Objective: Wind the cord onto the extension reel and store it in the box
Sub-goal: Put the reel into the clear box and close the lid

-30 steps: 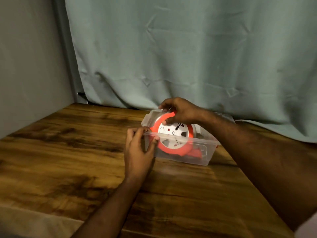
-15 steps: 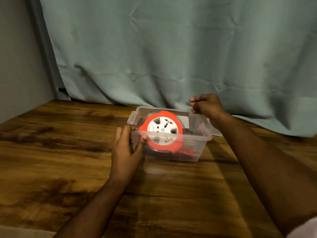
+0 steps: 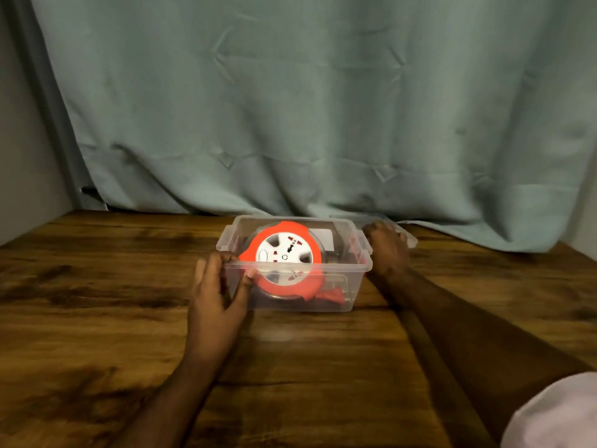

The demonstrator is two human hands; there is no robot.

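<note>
Sitting tilted inside the clear box (image 3: 352,286), near the table's (image 3: 97,318) back edge, the orange reel (image 3: 284,257) is leaning on the box's far wall. The left hand (image 3: 214,295) is gripping the box's near-left corner, thumb on the front wall. The right hand (image 3: 387,250) is resting by the box's right end; its grip cannot be made out.

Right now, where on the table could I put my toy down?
Bare wood lies left of the clear box, out to the wall, and in front of it between the two forearms. It is crowded at the box: the left hand holds its front corner, the right hand reaches the lid behind.
</note>
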